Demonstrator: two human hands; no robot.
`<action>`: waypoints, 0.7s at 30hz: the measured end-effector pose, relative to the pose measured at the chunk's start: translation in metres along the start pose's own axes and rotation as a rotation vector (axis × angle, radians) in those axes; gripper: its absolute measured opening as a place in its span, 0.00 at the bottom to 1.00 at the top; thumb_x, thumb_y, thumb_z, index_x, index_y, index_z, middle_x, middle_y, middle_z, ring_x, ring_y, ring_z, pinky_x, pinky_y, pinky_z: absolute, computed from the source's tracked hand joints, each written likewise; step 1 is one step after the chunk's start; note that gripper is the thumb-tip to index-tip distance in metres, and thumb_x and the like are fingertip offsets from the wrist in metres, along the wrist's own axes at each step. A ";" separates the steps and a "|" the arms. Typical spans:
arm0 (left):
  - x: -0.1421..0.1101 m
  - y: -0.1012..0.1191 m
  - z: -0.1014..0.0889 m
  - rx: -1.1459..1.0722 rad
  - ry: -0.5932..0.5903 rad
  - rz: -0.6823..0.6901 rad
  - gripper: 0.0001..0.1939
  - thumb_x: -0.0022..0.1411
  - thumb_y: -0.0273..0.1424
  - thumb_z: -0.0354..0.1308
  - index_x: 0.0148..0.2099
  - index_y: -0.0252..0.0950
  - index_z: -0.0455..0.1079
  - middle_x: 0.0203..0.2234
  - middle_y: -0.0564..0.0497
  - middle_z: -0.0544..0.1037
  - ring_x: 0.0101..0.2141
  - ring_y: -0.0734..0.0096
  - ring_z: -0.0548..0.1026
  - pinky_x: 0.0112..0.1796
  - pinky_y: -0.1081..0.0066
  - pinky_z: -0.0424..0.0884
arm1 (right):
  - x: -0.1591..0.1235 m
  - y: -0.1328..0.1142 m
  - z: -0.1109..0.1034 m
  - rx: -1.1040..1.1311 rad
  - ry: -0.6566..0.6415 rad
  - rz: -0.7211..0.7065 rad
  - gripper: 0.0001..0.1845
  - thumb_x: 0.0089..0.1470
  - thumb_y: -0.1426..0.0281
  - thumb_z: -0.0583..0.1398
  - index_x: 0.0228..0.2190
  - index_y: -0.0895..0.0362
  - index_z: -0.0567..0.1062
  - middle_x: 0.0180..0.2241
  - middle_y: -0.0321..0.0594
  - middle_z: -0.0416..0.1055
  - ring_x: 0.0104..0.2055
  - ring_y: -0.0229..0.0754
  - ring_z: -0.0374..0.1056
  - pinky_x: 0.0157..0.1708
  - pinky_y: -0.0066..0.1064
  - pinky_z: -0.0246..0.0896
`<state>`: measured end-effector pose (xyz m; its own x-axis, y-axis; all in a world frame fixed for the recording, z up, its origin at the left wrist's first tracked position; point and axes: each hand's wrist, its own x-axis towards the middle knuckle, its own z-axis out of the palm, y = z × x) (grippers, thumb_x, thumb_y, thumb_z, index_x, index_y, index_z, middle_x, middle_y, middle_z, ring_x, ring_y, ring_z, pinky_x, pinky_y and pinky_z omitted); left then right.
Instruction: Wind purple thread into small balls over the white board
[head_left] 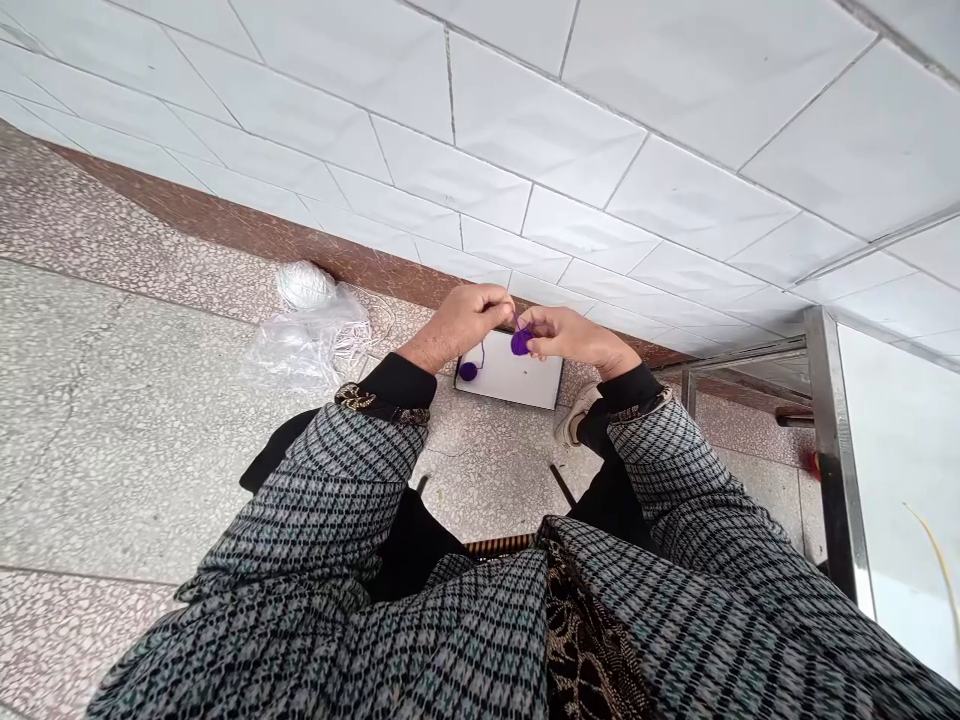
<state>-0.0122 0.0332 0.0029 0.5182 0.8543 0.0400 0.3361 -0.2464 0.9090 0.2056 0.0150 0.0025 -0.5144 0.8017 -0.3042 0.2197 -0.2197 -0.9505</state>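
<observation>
My right hand (570, 338) is closed on a small purple piece of yarn work (520, 342), its fingers at the right edge. Whether the piece is crocheted or wound cannot be made out. My left hand (472, 318) is closed in a pinch on the purple yarn (516, 318) just left of it. A strand hangs below my left hand to a small purple yarn ball (468, 371). That ball sits at the left end of a shallow white box or tray (517, 380) with a dark rim, under both hands.
On the floor at left, a white yarn ball (306, 286) lies by a clear plastic bag (296, 350) and loose white strands. A tiled wall (495, 200) rises ahead. A metal-framed table (832, 450) stands at right. My shoe (576, 415) is beside the tray.
</observation>
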 end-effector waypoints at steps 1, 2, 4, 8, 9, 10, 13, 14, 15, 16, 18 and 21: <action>0.002 -0.003 0.000 0.016 0.054 -0.032 0.10 0.63 0.32 0.54 0.30 0.34 0.72 0.26 0.52 0.75 0.31 0.68 0.71 0.37 0.69 0.66 | -0.002 -0.002 -0.002 0.081 -0.007 -0.053 0.17 0.47 0.71 0.71 0.39 0.57 0.74 0.33 0.35 0.76 0.28 0.33 0.68 0.29 0.27 0.66; 0.003 -0.005 0.001 0.021 0.063 -0.052 0.10 0.62 0.32 0.54 0.30 0.34 0.71 0.25 0.52 0.75 0.31 0.68 0.70 0.37 0.69 0.66 | -0.002 -0.004 -0.004 0.181 0.051 -0.126 0.20 0.48 0.66 0.72 0.40 0.56 0.73 0.34 0.36 0.76 0.29 0.33 0.68 0.30 0.27 0.67; 0.002 -0.005 0.007 0.000 -0.055 -0.031 0.10 0.62 0.32 0.54 0.30 0.34 0.72 0.25 0.53 0.75 0.30 0.69 0.70 0.37 0.69 0.66 | 0.001 -0.006 -0.008 0.347 0.267 -0.251 0.23 0.50 0.60 0.73 0.41 0.53 0.71 0.35 0.36 0.75 0.31 0.34 0.69 0.31 0.27 0.68; -0.005 0.007 0.016 -0.071 -0.378 0.106 0.12 0.63 0.35 0.56 0.32 0.35 0.75 0.26 0.53 0.77 0.30 0.71 0.71 0.38 0.69 0.67 | 0.010 -0.002 -0.007 0.259 0.487 -0.153 0.17 0.50 0.69 0.70 0.38 0.54 0.69 0.29 0.32 0.72 0.28 0.33 0.67 0.28 0.25 0.65; -0.006 0.008 0.015 -0.077 -0.360 0.115 0.12 0.64 0.36 0.56 0.33 0.35 0.75 0.27 0.52 0.77 0.30 0.70 0.72 0.38 0.69 0.67 | 0.011 0.000 -0.004 0.171 0.433 -0.078 0.15 0.48 0.73 0.69 0.36 0.55 0.69 0.27 0.31 0.71 0.26 0.32 0.66 0.26 0.25 0.63; -0.006 0.008 0.012 -0.079 -0.296 0.112 0.12 0.64 0.35 0.56 0.33 0.34 0.75 0.27 0.51 0.78 0.31 0.70 0.72 0.38 0.69 0.67 | 0.010 0.002 -0.002 0.092 0.338 -0.009 0.14 0.46 0.75 0.68 0.35 0.56 0.70 0.26 0.31 0.72 0.25 0.32 0.65 0.24 0.24 0.61; 0.000 0.000 0.004 -0.052 0.002 0.042 0.11 0.63 0.33 0.55 0.32 0.34 0.74 0.29 0.50 0.78 0.33 0.67 0.73 0.40 0.68 0.68 | 0.002 0.001 0.002 0.076 0.045 0.035 0.15 0.44 0.74 0.70 0.36 0.57 0.74 0.29 0.32 0.75 0.26 0.31 0.66 0.25 0.24 0.62; 0.002 -0.003 0.003 -0.037 0.070 0.002 0.10 0.63 0.32 0.55 0.32 0.34 0.73 0.28 0.50 0.77 0.33 0.67 0.73 0.40 0.68 0.68 | 0.000 -0.001 0.001 0.149 0.018 -0.007 0.17 0.45 0.72 0.71 0.37 0.57 0.74 0.31 0.32 0.76 0.26 0.31 0.67 0.26 0.24 0.63; 0.004 -0.006 0.003 -0.024 0.096 -0.034 0.09 0.62 0.31 0.54 0.31 0.34 0.73 0.28 0.50 0.77 0.33 0.67 0.73 0.40 0.68 0.68 | -0.002 -0.003 0.000 0.241 0.041 -0.067 0.20 0.45 0.68 0.73 0.38 0.56 0.73 0.32 0.32 0.76 0.26 0.30 0.66 0.26 0.24 0.64; 0.005 -0.007 0.005 -0.016 0.078 -0.056 0.09 0.62 0.30 0.54 0.31 0.34 0.72 0.27 0.51 0.76 0.32 0.68 0.72 0.39 0.68 0.68 | -0.003 -0.005 -0.002 0.334 0.099 -0.131 0.23 0.45 0.65 0.75 0.39 0.55 0.72 0.33 0.32 0.76 0.25 0.29 0.66 0.27 0.24 0.64; 0.004 -0.006 0.011 -0.016 -0.077 -0.041 0.09 0.62 0.30 0.54 0.31 0.34 0.73 0.25 0.53 0.75 0.31 0.69 0.71 0.38 0.69 0.67 | -0.001 -0.008 -0.006 0.466 0.239 -0.222 0.28 0.44 0.60 0.77 0.41 0.54 0.71 0.33 0.32 0.74 0.26 0.30 0.65 0.27 0.24 0.64; -0.002 0.001 0.020 -0.044 -0.367 0.069 0.11 0.64 0.33 0.54 0.33 0.35 0.75 0.25 0.54 0.75 0.30 0.71 0.71 0.38 0.70 0.66 | 0.004 -0.007 -0.006 0.452 0.372 -0.221 0.30 0.46 0.61 0.76 0.46 0.52 0.70 0.31 0.30 0.71 0.27 0.31 0.66 0.28 0.25 0.64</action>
<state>0.0027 0.0222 -0.0044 0.7887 0.6133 -0.0425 0.2606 -0.2710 0.9266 0.2073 0.0232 0.0081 -0.1669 0.9771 -0.1323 -0.2736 -0.1748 -0.9458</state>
